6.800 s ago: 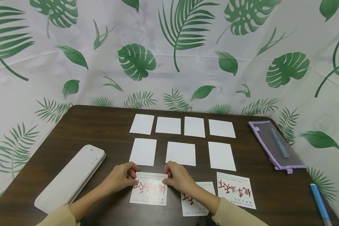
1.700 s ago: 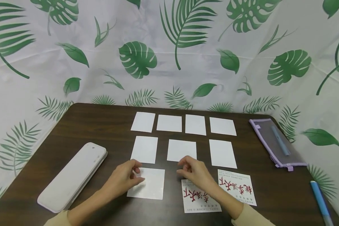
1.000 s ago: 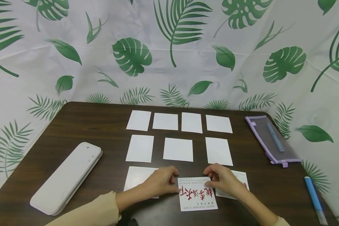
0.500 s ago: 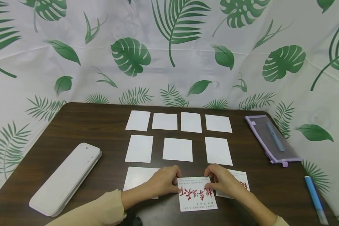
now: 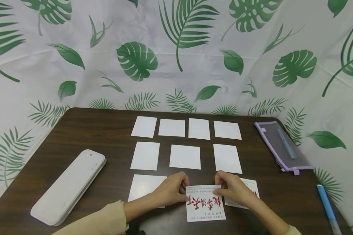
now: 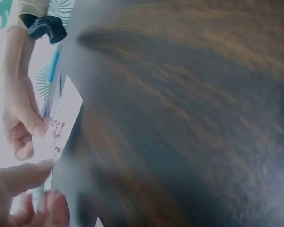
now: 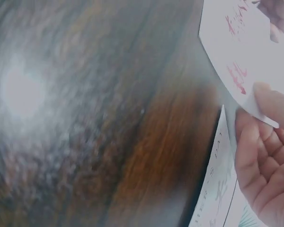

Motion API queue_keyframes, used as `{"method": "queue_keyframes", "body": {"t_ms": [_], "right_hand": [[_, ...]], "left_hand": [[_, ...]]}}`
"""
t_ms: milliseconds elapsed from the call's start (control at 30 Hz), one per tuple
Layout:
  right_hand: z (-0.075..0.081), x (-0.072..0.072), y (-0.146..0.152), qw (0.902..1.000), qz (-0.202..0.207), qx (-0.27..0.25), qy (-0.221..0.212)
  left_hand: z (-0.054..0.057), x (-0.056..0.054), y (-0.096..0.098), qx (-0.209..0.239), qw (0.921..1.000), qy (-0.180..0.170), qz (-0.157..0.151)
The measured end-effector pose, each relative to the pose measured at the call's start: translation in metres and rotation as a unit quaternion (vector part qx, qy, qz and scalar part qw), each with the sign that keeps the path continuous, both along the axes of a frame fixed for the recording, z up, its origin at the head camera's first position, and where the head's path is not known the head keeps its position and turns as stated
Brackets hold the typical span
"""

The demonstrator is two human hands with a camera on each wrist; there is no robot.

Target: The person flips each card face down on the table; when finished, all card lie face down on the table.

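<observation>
A white greeting card (image 5: 206, 209) with red characters and small print is held between both hands just above the table, near its front edge. My left hand (image 5: 173, 188) pinches its left edge, thumb on the printed face. At the upper right corner my right hand (image 5: 233, 189) pinches it between thumb and fingers. In the right wrist view the card (image 7: 234, 52) tilts up off the table. A second printed card (image 5: 250, 186) lies partly hidden behind the right hand. Beside the left forearm lies a blank white card (image 5: 144, 187), its corner covered.
Two rows of blank white cards (image 5: 184, 156) lie farther back on the dark wood table (image 5: 106, 130). A white case (image 5: 67, 187) lies at left. At right are a purple-edged mesh pouch (image 5: 282, 147) holding a blue pen and a blue marker (image 5: 327, 205).
Earlier both hands held a printed card at left; a blank face now shows there. The hands moved right to the middle printed card, took its edges and straightened it.
</observation>
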State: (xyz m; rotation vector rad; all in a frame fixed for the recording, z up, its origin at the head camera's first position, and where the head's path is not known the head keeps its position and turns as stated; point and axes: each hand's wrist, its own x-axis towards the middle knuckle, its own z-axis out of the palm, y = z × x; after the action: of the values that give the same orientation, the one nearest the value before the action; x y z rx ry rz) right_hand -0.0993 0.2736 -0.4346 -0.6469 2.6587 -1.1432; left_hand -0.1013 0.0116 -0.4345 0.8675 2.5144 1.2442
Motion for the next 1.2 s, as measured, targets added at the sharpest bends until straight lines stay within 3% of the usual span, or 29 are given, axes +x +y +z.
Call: {"method": "queue_keyframes", "body": {"t_ms": [100, 200, 333, 400, 500, 567, 633, 767, 900, 1200], "right_hand": [[0.001, -0.001, 0.0, 0.9965, -0.022, -0.065, -0.048], [0.003, -0.003, -0.002, 0.9896, -0.046, -0.11, -0.08], [0.004, -0.006, -0.007, 0.9853, -0.072, -0.134, -0.078], [0.004, -0.008, -0.011, 0.9832, -0.099, -0.139, -0.066], [0.006, -0.01, -0.018, 0.9779, -0.166, -0.127, -0.006], [0.008, -0.009, -0.026, 0.9694, -0.209, -0.116, 0.055], [0.011, -0.008, -0.035, 0.9599, -0.221, -0.109, 0.135], [0.014, -0.003, -0.06, 0.9513, -0.145, -0.117, 0.246], [0.014, 0.002, -0.08, 0.9473, -0.079, -0.103, 0.293], [0.021, 0.007, -0.094, 0.9411, -0.091, -0.082, 0.315]], "left_hand": [[0.002, -0.003, -0.002, 0.068, 0.9944, -0.077, 0.022], [0.005, -0.006, -0.003, 0.135, 0.9788, -0.145, 0.05], [0.009, -0.01, -0.004, 0.186, 0.9602, -0.193, 0.079], [0.01, -0.012, -0.006, 0.19, 0.9576, -0.197, 0.09], [0.014, -0.016, -0.008, 0.197, 0.9536, -0.201, 0.106], [0.017, -0.019, -0.01, 0.204, 0.9515, -0.196, 0.122], [0.021, -0.021, -0.01, 0.213, 0.9478, -0.192, 0.138], [0.027, -0.023, -0.006, 0.246, 0.9374, -0.187, 0.161], [0.034, -0.022, 0.0, 0.281, 0.9288, -0.185, 0.156], [0.044, -0.018, 0.009, 0.299, 0.9263, -0.168, 0.155]]}}
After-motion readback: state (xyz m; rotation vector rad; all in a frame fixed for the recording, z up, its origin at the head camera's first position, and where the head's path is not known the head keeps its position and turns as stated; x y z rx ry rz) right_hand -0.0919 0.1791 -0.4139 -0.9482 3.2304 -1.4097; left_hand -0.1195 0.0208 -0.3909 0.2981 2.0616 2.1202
